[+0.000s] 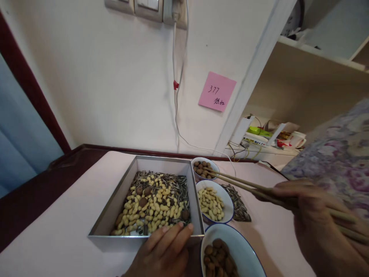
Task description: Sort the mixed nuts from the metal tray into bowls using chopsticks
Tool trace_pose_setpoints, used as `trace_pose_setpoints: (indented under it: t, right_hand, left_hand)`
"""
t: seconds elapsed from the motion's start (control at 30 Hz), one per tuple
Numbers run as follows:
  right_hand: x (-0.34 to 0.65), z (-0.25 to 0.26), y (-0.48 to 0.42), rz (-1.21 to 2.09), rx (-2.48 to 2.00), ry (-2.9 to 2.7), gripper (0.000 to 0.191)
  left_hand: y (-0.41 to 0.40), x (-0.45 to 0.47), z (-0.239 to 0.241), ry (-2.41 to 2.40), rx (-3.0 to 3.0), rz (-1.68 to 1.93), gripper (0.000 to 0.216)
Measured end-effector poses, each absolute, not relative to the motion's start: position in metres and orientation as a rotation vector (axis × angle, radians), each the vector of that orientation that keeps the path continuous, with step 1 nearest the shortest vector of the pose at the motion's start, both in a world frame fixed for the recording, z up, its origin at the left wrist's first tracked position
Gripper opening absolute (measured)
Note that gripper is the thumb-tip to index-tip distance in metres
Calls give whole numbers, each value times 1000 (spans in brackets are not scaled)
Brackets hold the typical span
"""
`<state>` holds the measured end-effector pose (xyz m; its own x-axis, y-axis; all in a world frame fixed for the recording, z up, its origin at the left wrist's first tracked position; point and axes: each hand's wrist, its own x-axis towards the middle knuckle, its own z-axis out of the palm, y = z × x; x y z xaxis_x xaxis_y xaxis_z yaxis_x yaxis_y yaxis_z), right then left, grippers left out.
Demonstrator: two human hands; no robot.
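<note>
My right hand is closed around a pair of wooden chopsticks. Their tips reach over the far bowl, among round brown nuts; whether they pinch one I cannot tell. At the near side of a square metal tray, my left hand hooks its fingers over the rim. Mixed inside the tray are unshelled peanuts, striped sunflower seeds and a few round brown nuts. A middle bowl holds peanuts, and a near bowl holds brown oval nuts.
Sunflower seeds lie piled right of the middle bowl. Pale paper covers the dark red table. Behind stands a wall with a hanging white cable and a pink note. Shelves and patterned fabric are on the right.
</note>
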<state>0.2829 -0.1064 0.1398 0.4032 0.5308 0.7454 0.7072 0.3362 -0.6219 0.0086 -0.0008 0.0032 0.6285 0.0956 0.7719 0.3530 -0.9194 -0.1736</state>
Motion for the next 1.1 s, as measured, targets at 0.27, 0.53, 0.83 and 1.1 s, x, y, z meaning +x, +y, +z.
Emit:
trace_pose_setpoints:
  t: [0.27,0.53,0.83,1.1]
  right_hand:
    - [234,132,-56,73,-1312,-1632,31]
    - [224,110,-18,158,-1341,-1736,38]
    - [226,102,-17,125,-1322,-1712,37]
    - [225,124,-43,59,-1296,-1692,31]
  left_hand:
    - [0,12,-1,-332,-2478,-1240,23]
    - [0,16,-2,-351,-2417,-1262,20]
    - [-5,15,-1,-406,-2444,-1259,21]
    - [-2,15,0,-336,-2397,-1294,27]
